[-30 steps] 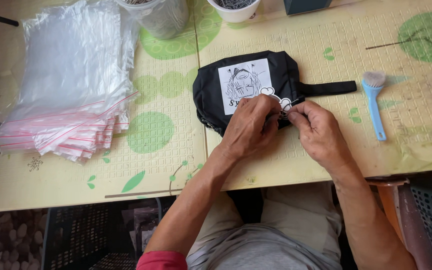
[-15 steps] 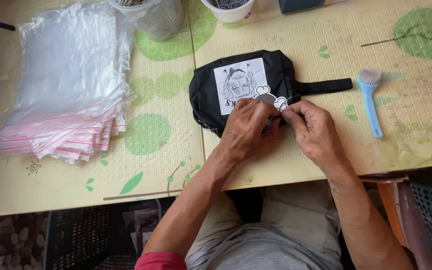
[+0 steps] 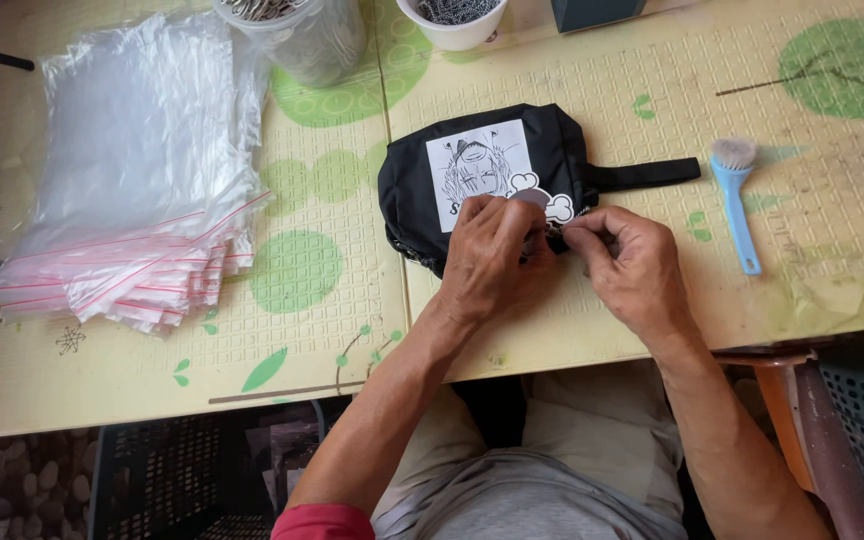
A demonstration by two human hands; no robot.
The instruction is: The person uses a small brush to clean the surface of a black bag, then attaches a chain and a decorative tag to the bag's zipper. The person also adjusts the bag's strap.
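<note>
Covering table [image 3: 832, 60], pale green-spotted mat

We see the scene in bright, even daylight, with no hard-edged shadows. The counter [image 3: 602, 70] is well lit across its top; the brush [image 3: 735, 200] throws only a short, soft shadow to its right. The stack of clear bags [image 3: 132, 200] catches pale sheen and looks washed out at its upper part. Below the counter edge the picture turns dim. Focus is sharp at the middle; the counter's edges bow slightly toward the corners.
</note>
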